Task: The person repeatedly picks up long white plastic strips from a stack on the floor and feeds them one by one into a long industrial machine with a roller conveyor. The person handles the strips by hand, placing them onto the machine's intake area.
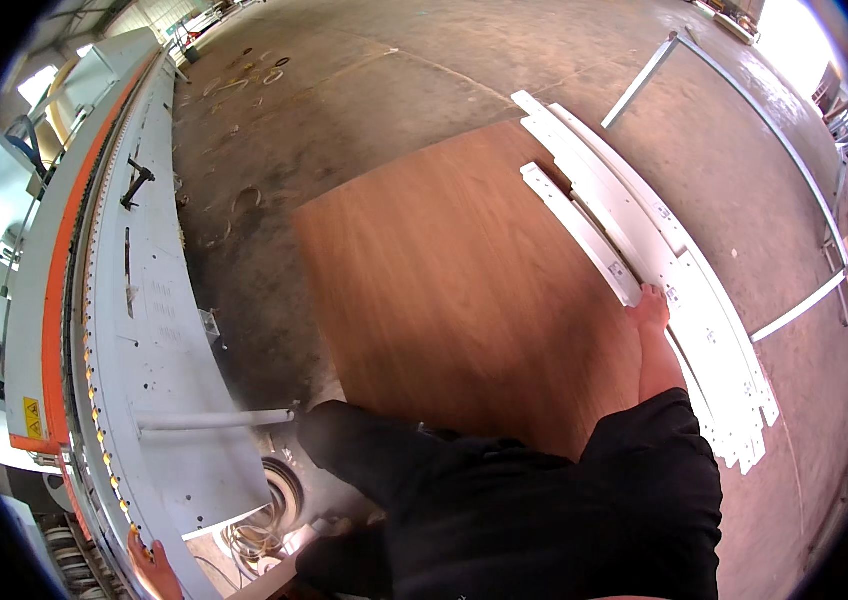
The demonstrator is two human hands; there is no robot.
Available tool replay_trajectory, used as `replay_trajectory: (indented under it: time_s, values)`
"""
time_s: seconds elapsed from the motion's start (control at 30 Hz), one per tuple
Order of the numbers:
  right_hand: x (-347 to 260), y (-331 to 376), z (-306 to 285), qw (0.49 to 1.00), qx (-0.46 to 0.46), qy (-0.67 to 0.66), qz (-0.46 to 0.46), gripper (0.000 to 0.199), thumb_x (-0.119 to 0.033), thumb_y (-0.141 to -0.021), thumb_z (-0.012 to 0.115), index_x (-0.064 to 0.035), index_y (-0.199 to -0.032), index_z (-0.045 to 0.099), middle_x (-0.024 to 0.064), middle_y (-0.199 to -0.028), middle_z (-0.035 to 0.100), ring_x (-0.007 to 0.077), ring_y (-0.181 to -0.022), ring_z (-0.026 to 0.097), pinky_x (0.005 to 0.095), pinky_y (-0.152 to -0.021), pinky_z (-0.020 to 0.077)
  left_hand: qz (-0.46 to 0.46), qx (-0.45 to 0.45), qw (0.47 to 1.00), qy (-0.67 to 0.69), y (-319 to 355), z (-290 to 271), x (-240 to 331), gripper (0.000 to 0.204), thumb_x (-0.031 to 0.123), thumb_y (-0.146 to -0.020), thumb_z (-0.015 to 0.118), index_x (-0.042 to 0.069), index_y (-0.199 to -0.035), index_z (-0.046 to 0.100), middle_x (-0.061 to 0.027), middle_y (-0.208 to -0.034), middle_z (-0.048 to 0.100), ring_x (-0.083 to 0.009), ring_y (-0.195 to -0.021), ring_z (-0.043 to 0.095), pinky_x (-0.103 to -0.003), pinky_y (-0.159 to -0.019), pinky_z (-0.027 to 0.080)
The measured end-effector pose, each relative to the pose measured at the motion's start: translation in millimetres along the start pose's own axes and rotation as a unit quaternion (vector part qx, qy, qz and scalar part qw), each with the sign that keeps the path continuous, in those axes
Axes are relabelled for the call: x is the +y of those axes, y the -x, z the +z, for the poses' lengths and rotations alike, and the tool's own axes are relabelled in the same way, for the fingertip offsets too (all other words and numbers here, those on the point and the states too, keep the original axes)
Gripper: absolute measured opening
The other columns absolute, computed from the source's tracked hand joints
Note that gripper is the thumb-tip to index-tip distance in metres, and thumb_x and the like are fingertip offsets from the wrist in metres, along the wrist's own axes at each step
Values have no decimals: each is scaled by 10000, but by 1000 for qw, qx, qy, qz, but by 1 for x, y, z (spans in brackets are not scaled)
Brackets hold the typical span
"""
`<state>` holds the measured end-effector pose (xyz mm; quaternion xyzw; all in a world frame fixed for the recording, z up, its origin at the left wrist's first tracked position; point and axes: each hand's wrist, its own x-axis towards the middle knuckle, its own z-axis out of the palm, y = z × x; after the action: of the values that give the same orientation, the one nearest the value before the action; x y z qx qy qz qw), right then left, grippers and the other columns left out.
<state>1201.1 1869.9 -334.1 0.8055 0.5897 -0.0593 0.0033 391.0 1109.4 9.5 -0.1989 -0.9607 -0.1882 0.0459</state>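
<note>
My right hand point(651, 306) is at the near end of a short white strip point(576, 230) with small holes, its fingers closed around that end. The strip lies along the right side of a brown wood-grain panel point(454, 270), next to a stack of longer white strips point(634, 205). Far to the lower left, my left hand point(152, 566) rests at the edge of a long machine point(169, 400), beside its row of small yellow rollers. Its fingers are apart, and I see nothing held in them. The lower picture edge cuts off part of this hand.
A white support bar point(214, 420) juts from the machine towards my leg. Coiled bands point(279, 490) lie on the floor under it. To the right stands a metal frame point(769, 125). Loose strip scraps point(272, 76) are scattered on the concrete floor beyond.
</note>
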Motion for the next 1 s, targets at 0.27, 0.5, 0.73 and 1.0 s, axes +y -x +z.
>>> replay_trajectory:
  time_s: [0.27, 0.5, 0.73, 1.0]
  values:
    - [-4, -15, -5, 996, -80, 18, 27, 995, -515, -785, 933, -129, -1618, 550, 174, -1428, 775, 380, -1328, 738, 527, -1103, 606, 39, 2, 999, 9, -7, 1, -15, 582, 15, -1090, 655, 42, -1654, 517, -225, -1571, 636, -330, -1392, 640, -439, -1199, 484]
    - [-26, 0, 11, 996, -74, 13, -53, 845, -531, -811, 912, -87, -1468, 617, 221, -1365, 776, 407, -1288, 746, 544, -1081, 610, 45, 2, 999, -6, -8, 5, -16, 608, -5, -1088, 652, 44, -1673, 492, -244, -1649, 594, -324, -1434, 628, -435, -1214, 473]
    - [-153, 96, 24, 984, -69, -35, -158, 662, -445, -843, 890, -88, -1347, 650, 175, -1311, 761, 399, -1250, 741, 540, -1050, 615, 69, 90, 994, -7, 10, 10, 13, 442, 117, -1049, 711, 65, -1486, 673, -210, -1389, 735, -411, -1280, 711, -492, -1098, 552]
    - [-305, 202, 49, 934, -104, -52, -338, 659, -441, -861, 875, -90, -1374, 656, 135, -1327, 751, 365, -1247, 729, 532, -1027, 626, 12, 40, 993, -108, 14, -5, 51, 622, 135, -999, 787, 69, -1589, 600, -204, -1486, 709, -388, -1335, 707, -473, -1126, 558]
